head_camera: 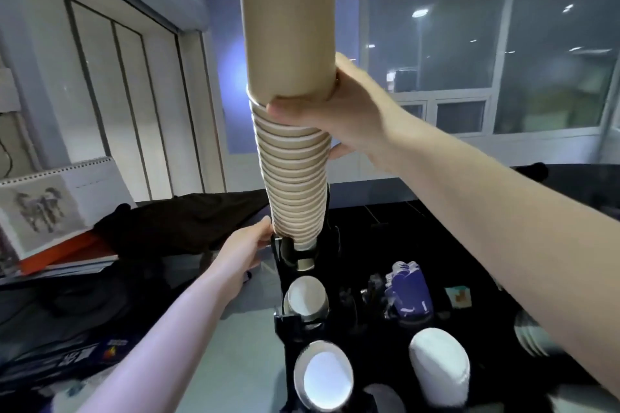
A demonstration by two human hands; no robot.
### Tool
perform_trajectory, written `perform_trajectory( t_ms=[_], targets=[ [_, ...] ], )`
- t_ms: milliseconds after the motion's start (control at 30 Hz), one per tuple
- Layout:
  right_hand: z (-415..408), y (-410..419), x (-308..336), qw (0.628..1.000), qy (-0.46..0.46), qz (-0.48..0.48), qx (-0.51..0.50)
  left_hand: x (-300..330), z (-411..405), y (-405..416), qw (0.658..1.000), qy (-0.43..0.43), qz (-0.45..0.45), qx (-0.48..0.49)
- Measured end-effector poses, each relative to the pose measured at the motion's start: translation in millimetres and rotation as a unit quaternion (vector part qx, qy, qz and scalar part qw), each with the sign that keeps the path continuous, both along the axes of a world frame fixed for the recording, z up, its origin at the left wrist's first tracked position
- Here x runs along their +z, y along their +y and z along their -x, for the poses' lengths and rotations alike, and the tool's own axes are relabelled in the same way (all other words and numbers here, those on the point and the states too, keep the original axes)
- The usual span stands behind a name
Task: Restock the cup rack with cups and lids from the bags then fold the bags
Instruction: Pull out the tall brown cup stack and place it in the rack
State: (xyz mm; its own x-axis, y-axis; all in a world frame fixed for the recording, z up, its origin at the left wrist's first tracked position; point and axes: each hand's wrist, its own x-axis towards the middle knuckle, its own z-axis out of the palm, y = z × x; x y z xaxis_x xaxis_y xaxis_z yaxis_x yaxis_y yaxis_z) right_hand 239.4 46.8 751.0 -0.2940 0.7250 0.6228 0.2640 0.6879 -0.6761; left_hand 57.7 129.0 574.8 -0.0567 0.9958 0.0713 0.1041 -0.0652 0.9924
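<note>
A tall stack of brown paper cups (pixel 293 174) stands upright over the far slot of the black cup rack (pixel 285 329), its lowest cup in the slot. The top cup (pixel 288 33) is large in view, with a white band at its upper end. My right hand (pixel 335 117) grips the stack just under that top cup. My left hand (pixel 248 245) touches the bottom of the stack at the rack's edge. Nearer rack slots hold white cups (pixel 305 298) and a stack of lids (pixel 323 375).
A white cup stack (pixel 439 365) and blue-patterned cups (pixel 407 292) sit right of the rack. A black bag (pixel 188 221) lies behind on the counter. A calendar with a horse picture (pixel 43 208) stands at left over red and dark boxes (pixel 63 258).
</note>
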Motion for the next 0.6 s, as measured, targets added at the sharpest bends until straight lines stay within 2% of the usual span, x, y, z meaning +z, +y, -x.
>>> perform_trajectory(
  t_ms=[300,600],
  targets=[
    [12,20,-13,0.998,-0.005,0.041,-0.05,-19,1,19,0.996,-0.065,0.06,-0.004],
    [7,29,-21,0.991,0.086,0.033,-0.096,-21,-5,13,0.997,-0.061,0.05,-0.011]
  ],
)
